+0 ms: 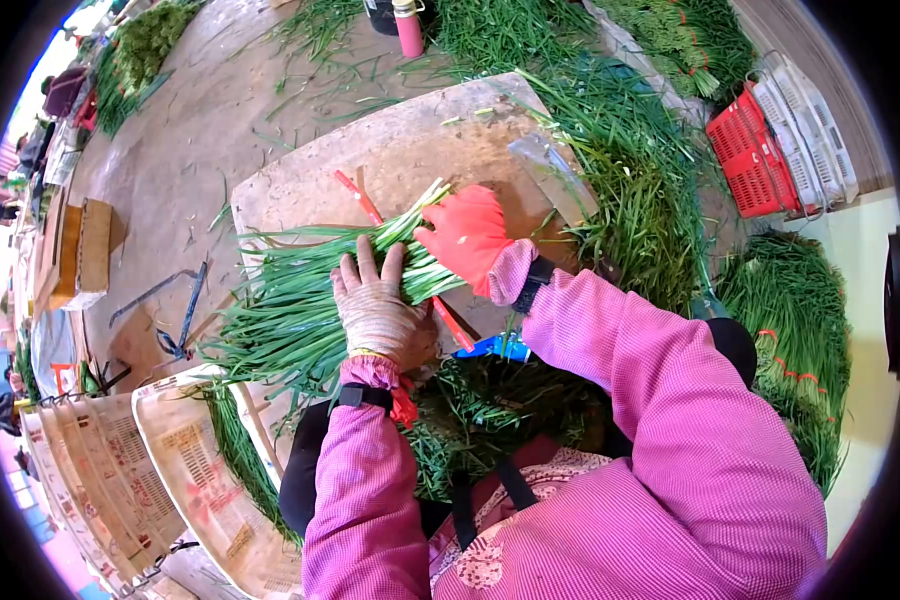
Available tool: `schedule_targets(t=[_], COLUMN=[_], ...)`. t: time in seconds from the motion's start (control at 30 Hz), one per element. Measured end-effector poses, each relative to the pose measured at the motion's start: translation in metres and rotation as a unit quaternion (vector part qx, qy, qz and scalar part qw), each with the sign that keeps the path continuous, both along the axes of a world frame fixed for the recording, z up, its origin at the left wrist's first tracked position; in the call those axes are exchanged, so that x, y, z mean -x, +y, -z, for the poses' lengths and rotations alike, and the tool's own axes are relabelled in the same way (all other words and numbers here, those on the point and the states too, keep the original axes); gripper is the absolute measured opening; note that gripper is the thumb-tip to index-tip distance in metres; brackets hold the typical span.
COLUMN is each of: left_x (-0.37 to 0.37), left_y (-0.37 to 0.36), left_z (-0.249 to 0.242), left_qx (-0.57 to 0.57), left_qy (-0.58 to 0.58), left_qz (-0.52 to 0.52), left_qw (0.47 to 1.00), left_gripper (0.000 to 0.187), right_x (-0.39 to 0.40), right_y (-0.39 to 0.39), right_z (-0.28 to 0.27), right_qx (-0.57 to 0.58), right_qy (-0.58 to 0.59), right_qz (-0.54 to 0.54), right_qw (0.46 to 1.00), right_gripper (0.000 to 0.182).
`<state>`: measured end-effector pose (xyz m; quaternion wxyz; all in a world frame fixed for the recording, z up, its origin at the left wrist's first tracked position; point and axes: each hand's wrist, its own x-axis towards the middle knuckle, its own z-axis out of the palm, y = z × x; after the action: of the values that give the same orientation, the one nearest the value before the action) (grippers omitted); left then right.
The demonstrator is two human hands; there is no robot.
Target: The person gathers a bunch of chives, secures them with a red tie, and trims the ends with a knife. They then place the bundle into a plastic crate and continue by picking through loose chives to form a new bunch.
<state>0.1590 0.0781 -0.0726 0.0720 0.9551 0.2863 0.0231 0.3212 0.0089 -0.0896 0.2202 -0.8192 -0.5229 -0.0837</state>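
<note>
On the wooden counter lies a bunch of green stalks. The left hand rests on it, grip spread; the right hand (orange-gloved) meets the pale ends, its grip's closure impossible to tell. A red strip runs beneath the bunch.

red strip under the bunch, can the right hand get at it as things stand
Probably yes: both ends of the red strip stick out from under the green bunch, close to the right hand. The middle is covered, though, and that hand would likely have to leave the bunch first.
</note>
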Motion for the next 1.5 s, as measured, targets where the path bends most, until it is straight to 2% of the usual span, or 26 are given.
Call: schedule_targets(t=[0.03, 0.2, 0.27, 0.3, 0.4, 0.53, 0.6, 0.67, 0.7, 0.73, 0.8, 0.87, 0.93, 1.0, 1.07, 1.1, 1.13, 1.2, 1.27, 1.33, 1.37, 1.4, 1.43, 1.47, 1.5], left_x=[-0.001, -0.003, -0.003, -0.003, -0.002, -0.001, -0.001, -0.001, 0.0, 0.001, 0.001, 0.0, 0.0, 0.001, 0.001, 0.001, 0.001, 0.001, 0.002, 0.002, 0.002, 0.002, 0.004, 0.003, 0.002], left_y=[0.0, 0.004, 0.002, 0.001, 0.001, 0.0, -0.001, -0.002, -0.001, -0.001, -0.001, 0.001, 0.001, 0.001, 0.0, 0.0, 0.0, 0.0, -0.001, -0.003, -0.003, -0.003, 0.003, 0.002, 0.001], left_z=[0.001, 0.007, 0.008, 0.008, 0.009, 0.011, 0.01, 0.009, 0.009, 0.01, 0.014, 0.015, 0.015, 0.013, 0.013, 0.012, 0.01, 0.01, 0.012, 0.007, 0.006, 0.005, 0.016, 0.012, 0.005], left_qx=[0.009, 0.006, -0.007, -0.008, -0.007, 0.005, 0.01, 0.008, 0.008, 0.005, 0.005, 0.0, 0.003, 0.005, 0.008, 0.009, 0.013, 0.018, 0.013, 0.014, 0.012, 0.009, -0.002, -0.003, -0.001], left_qy=[-0.006, 0.013, 0.018, 0.018, 0.03, 0.017, 0.016, -0.007, -0.006, -0.017, -0.029, -0.024, -0.024, -0.024, -0.034, -0.035, -0.033, -0.035, -0.05, -0.055, -0.048, -0.042, -0.038, -0.039, -0.012], left_qz=[-0.003, -0.005, -0.012, -0.012, -0.012, -0.016, -0.016, -0.017, -0.017, -0.014, -0.01, -0.006, -0.004, -0.005, -0.009, -0.009, -0.01, -0.01, -0.008, -0.008, -0.009, -0.011, -0.004, -0.004, -0.006], left_qw=[1.0, 1.0, 1.0, 1.0, 0.999, 1.0, 1.0, 1.0, 1.0, 1.0, 1.0, 1.0, 1.0, 1.0, 0.999, 0.999, 0.999, 0.999, 0.999, 0.998, 0.999, 0.999, 0.999, 0.999, 1.0], left_gripper=[0.082, 0.085, 0.086, 0.086, 0.088, 0.083, 0.081, 0.076, 0.076, 0.075, 0.074, 0.073, 0.073, 0.073, 0.073, 0.073, 0.073, 0.073, 0.073, 0.074, 0.076, 0.077, 0.083, 0.083, 0.091], right_x=[0.001, -0.002, -0.006, -0.007, -0.009, -0.013, -0.013, -0.014, -0.016, -0.021, -0.022, -0.02, -0.019, -0.027, -0.039, -0.043, -0.049, -0.069, -0.108, -0.144, -0.169, -0.193, -0.21, -0.221, -0.226], right_y=[0.001, 0.014, 0.014, 0.014, 0.011, 0.019, 0.018, 0.013, 0.014, 0.013, 0.011, 0.012, 0.016, 0.013, 0.006, -0.002, -0.01, -0.028, -0.054, -0.088, -0.106, -0.123, -0.138, -0.149, -0.154], right_z=[-0.004, 0.013, 0.011, 0.008, -0.002, 0.003, -0.001, -0.002, 0.015, 0.032, 0.022, 0.018, 0.02, 0.02, 0.015, -0.004, -0.015, -0.026, -0.024, -0.058, -0.072, -0.083, -0.091, -0.096, -0.087], right_qx=[0.064, 0.1, 0.094, 0.093, 0.133, 0.196, 0.184, 0.144, 0.151, 0.151, 0.138, 0.17, 0.217, 0.191, 0.11, 0.119, 0.118, 0.116, 0.021, 0.01, 0.036, 0.06, 0.073, 0.078, 0.074], right_qy=[0.036, 0.005, 0.235, 0.235, 0.342, 0.314, 0.325, 0.337, 0.184, 0.184, 0.214, 0.183, 0.232, 0.256, 0.517, 0.563, 0.563, 0.638, 0.504, 0.399, 0.233, 0.06, 0.292, 0.498, 0.498], right_qz=[0.0, 0.004, 0.039, 0.04, 0.047, 0.047, 0.053, -0.002, -0.086, -0.086, -0.104, -0.103, -0.042, -0.069, -0.113, -0.126, -0.125, -0.16, -0.376, -0.321, -0.298, -0.266, -0.09, 0.092, 0.09], right_qw=[0.997, 0.995, 0.967, 0.967, 0.929, 0.928, 0.926, 0.93, 0.968, 0.967, 0.961, 0.963, 0.947, 0.945, 0.841, 0.808, 0.808, 0.744, 0.777, 0.859, 0.925, 0.96, 0.95, 0.858, 0.859], right_gripper=[0.022, 0.023, 0.023, 0.023, 0.032, 0.034, 0.034, 0.025, 0.017, 0.017, 0.016, 0.017, 0.025, 0.024, 0.021, 0.02, 0.02, 0.024, 0.025, 0.019, 0.021, 0.023, 0.027, 0.033, 0.033])
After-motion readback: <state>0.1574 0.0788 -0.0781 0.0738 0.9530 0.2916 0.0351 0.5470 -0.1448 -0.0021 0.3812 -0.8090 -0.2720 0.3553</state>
